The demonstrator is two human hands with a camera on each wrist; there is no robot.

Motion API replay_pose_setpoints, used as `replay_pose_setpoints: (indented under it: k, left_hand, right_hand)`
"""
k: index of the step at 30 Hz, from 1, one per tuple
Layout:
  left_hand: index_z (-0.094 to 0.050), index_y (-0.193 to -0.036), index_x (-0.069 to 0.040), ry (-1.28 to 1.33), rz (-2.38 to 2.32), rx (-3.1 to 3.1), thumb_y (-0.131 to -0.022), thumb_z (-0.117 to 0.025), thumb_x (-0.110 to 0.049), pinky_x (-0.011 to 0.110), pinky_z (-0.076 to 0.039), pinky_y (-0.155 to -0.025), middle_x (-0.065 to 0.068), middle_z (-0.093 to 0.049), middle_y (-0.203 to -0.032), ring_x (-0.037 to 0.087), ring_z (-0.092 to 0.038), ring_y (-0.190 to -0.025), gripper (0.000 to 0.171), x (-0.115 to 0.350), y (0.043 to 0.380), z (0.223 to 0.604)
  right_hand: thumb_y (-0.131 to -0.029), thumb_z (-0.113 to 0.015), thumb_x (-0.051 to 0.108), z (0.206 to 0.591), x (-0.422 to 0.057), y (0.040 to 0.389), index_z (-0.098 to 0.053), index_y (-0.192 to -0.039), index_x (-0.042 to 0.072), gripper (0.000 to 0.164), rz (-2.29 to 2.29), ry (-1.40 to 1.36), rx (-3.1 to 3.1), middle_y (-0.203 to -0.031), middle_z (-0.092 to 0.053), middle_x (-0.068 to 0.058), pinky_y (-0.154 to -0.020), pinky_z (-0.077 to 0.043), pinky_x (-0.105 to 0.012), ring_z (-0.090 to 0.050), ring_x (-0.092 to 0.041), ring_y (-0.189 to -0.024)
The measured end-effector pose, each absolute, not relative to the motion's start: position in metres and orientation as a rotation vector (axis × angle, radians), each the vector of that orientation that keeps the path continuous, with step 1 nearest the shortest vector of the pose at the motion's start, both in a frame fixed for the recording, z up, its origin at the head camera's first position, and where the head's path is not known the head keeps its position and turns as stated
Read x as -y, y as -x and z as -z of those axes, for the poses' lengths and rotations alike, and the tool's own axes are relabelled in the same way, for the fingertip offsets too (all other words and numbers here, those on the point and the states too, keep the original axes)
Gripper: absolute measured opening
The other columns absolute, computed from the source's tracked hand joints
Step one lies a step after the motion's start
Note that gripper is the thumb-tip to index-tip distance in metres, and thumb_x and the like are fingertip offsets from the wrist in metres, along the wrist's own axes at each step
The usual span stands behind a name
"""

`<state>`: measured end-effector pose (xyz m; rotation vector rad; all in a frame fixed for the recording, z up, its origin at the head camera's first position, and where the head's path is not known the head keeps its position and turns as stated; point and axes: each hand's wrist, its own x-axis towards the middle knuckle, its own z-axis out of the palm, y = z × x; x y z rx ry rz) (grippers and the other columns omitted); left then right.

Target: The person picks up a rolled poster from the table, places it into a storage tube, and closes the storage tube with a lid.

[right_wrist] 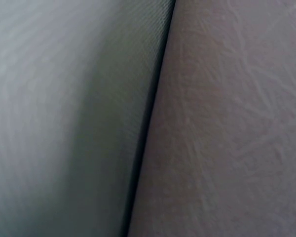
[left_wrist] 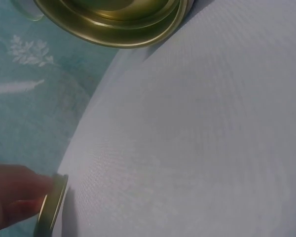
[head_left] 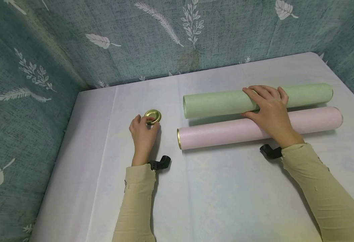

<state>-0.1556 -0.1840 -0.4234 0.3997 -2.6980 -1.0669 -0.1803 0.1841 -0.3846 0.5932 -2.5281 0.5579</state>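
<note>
My left hand [head_left: 143,134] pinches a round gold metal lid [head_left: 155,116] by its edge, left of two long tubes. In the left wrist view the lid [left_wrist: 52,207] shows edge-on at the fingertips, close over the table. My right hand [head_left: 270,111] grips a pale green cardboard tube [head_left: 216,104] around its middle, fingers over the top and thumb on the near side. In front of it lies a pink tube [head_left: 216,135], partly hidden under the right hand. A gold end cap [left_wrist: 133,37] closes the pink tube's left end.
Both tubes lie side by side on a table with a pale cloth [head_left: 219,195]. Green leaf-patterned curtains [head_left: 152,43] hang behind and to the left. Black wrist cameras [head_left: 162,162] stick out from both sleeves; the right one [head_left: 270,152] sits just in front of the pink tube.
</note>
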Motion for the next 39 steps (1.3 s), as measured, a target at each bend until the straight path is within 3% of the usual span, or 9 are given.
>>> replay_pose_setpoints:
  k: [9, 18, 25, 32, 39]
  left_hand:
    - [-0.058, -0.09, -0.01, -0.386, 1.018, 2.715, -0.075, -0.07, -0.031, 0.047, -0.018, -0.1, 0.014, -0.031, -0.136, 0.029, -0.015, -0.128, 0.029, 0.182, 0.152, 0.426]
    - [-0.059, -0.081, -0.014, -0.323, 0.932, 2.728, -0.078, -0.068, -0.03, 0.047, -0.02, -0.098, 0.005, -0.044, -0.127, 0.028, -0.027, -0.123, 0.018, 0.183, 0.156, 0.425]
    - [-0.065, -0.086, -0.014, -0.315, 0.965, 2.672, -0.078, -0.068, -0.03, 0.044, -0.025, -0.094, 0.006, -0.053, -0.119, 0.029, -0.037, -0.113, 0.018, 0.185, 0.158, 0.422]
    - [-0.062, -0.092, -0.014, -0.336, 1.355, 2.496, -0.077, -0.067, -0.041, 0.032, -0.04, -0.079, -0.002, -0.055, -0.114, 0.018, -0.05, -0.096, 0.031, 0.188, 0.16, 0.42]
    - [-0.057, -0.106, -0.018, -0.342, 1.719, 2.338, -0.074, -0.067, -0.047, 0.033, -0.042, -0.08, -0.006, -0.057, -0.111, 0.01, -0.051, -0.101, 0.044, 0.189, 0.158, 0.416]
  right_hand:
    - [-0.062, -0.081, 0.027, 0.386, -0.184, 0.181, -0.05, -0.127, 0.019, 0.073, -0.551, -0.609, 2.528, -0.124, -0.049, -0.005, -0.101, -0.006, -0.053, -0.035, -0.027, -0.119]
    - [-0.062, -0.081, 0.028, 0.384, -0.185, 0.182, -0.05, -0.127, 0.018, 0.072, -0.545, -0.591, 2.527, -0.124, -0.05, -0.005, -0.1, -0.007, -0.053, -0.036, -0.027, -0.118]
    - [-0.063, -0.08, 0.027, 0.383, -0.185, 0.181, -0.05, -0.127, 0.019, 0.071, -0.556, -0.58, 2.531, -0.124, -0.05, -0.005, -0.101, -0.007, -0.051, -0.036, -0.026, -0.119]
    - [-0.063, -0.08, 0.027, 0.384, -0.185, 0.181, -0.05, -0.127, 0.019, 0.071, -0.562, -0.582, 2.54, -0.125, -0.049, -0.005, -0.101, -0.006, -0.051, -0.035, -0.026, -0.119]
    - [-0.064, -0.08, 0.026, 0.385, -0.184, 0.181, -0.05, -0.127, 0.019, 0.071, -0.562, -0.588, 2.535, -0.125, -0.049, -0.005, -0.101, -0.007, -0.051, -0.035, -0.026, -0.12]
